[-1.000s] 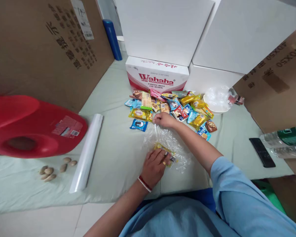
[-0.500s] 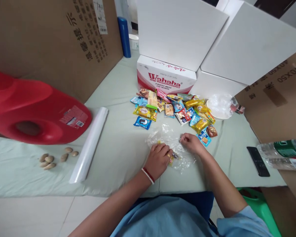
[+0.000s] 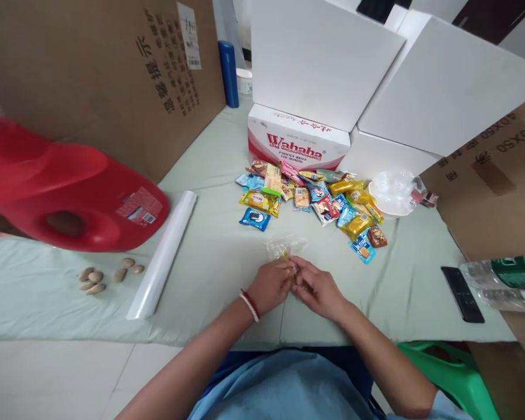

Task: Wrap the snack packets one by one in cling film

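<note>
Near the front of the table, my left hand (image 3: pixel 273 284) and my right hand (image 3: pixel 317 287) meet over a crumpled sheet of clear plastic wrap (image 3: pixel 284 244). Both hands have their fingers curled on the wrap, gathering it together. Something small and yellowish shows through the plastic beside my fingertips; most of it is hidden by the hands. Behind them lies a pile of packaged snacks (image 3: pixel 301 197), with a blue snack packet (image 3: pixel 254 219) at its near left and another blue packet (image 3: pixel 363 249) at its near right.
A white roll of film (image 3: pixel 161 256) lies at the left, beside several stones (image 3: pixel 95 277) and a red jug (image 3: pixel 87 192). White boxes and a Wahaba-style water carton (image 3: pixel 297 140) stand behind. To the right are a white bowl (image 3: pixel 391 207), a black phone (image 3: pixel 462 294) and plastic bottles (image 3: pixel 499 274).
My right hand has moved left, up against my left hand. The spread plastic wrap is now folded into a smaller bunch. The view has shifted slightly.
</note>
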`<state>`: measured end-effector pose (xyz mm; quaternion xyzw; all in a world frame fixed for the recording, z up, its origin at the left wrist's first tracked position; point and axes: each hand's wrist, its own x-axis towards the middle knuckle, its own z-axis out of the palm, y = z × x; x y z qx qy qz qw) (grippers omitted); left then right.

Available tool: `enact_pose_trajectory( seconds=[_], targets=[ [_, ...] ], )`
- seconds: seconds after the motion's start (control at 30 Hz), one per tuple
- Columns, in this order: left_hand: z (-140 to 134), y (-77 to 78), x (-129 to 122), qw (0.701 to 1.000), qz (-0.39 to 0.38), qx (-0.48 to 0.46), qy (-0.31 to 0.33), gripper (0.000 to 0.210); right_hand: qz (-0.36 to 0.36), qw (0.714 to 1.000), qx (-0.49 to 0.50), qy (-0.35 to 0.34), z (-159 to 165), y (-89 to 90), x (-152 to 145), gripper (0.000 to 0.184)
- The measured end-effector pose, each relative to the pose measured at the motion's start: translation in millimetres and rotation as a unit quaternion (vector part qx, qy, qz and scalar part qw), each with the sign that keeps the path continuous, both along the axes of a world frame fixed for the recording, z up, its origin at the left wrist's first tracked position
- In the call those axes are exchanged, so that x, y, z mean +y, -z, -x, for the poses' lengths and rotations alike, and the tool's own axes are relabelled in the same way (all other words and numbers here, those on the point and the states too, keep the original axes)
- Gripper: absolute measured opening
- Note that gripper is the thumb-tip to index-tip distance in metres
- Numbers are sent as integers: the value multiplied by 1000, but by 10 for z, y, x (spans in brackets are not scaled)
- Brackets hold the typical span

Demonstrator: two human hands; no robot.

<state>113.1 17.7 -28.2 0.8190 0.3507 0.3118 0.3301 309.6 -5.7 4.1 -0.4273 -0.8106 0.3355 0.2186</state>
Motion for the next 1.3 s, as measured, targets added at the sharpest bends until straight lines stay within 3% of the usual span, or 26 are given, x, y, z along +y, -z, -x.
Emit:
enact_pose_trajectory(
  seconds=[0.1,0.17,0.23,0.3,0.37,0.43,0.5,0.57,0.67,0.73,0.8,1.0,1.13,1.2,1.3],
  targets=[
    [242,56,61,980,147,-135,-11,20,-24,992,-120,3,124,82,-100,9],
    [367,112,117,955,207,-166,-131,19,-29,982,-185,0,179,82,-111,17],
    [448,163,207,929,210,-143,-268,28,-31,974,-224,-20,204,47,-94,25],
    [486,193,343,919,199,-112,-321,54,-30,970,-235,-48,195,-2,-62,26],
    [486,190,516,930,226,-115,-266,75,-23,972,-224,-67,158,-45,-26,21],
    [460,157,705,934,299,-130,-145,83,-14,977,-197,-78,108,-75,6,18],
    [427,103,879,920,370,-129,-31,86,-5,983,-164,-81,60,-95,31,17],
    [410,40,1011,903,411,-116,35,84,2,988,-129,-84,20,-104,47,18],
    [457,-44,1099,895,428,-98,84,58,13,992,-86,-94,-26,-99,59,21],
    [540,-74,1087,895,425,-106,85,38,22,992,-67,-102,-46,-88,66,23],
    [650,-77,1033,898,416,-134,50,32,30,993,-54,-105,-59,-74,79,23],
    [995,-22,791,886,409,-210,-62,37,52,992,-9,-115,-84,-68,159,25],
    [1083,-22,688,858,432,-239,-140,40,95,987,46,-120,-141,-69,207,25],
    [1040,-35,664,842,470,-227,-133,57,123,983,75,-118,-175,-53,221,24],
    [902,-62,648,832,520,-185,-58,70,163,977,96,-101,-208,-23,230,23]
  ],
)
